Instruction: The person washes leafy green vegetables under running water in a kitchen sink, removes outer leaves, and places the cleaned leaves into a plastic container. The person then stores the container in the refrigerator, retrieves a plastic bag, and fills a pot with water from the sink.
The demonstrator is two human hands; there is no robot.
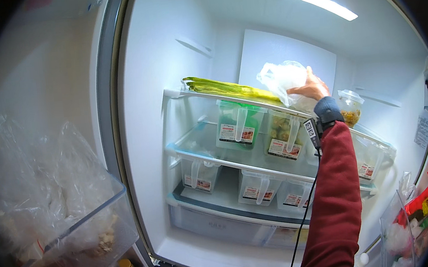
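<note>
One white translucent plastic bag (282, 77), touching the right hand (314, 89), immediately left of its fingers. Thumb and fingers stand parted at the bag; whether they pinch it cannot be told. Green stalks (222, 87) lie lower left of the fingers.

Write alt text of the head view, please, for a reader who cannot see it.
A right hand holds a translucent plastic bag at the top shelf of an open refrigerator, near long green stalks and a lidded jar; labelled bins sit below.
</note>
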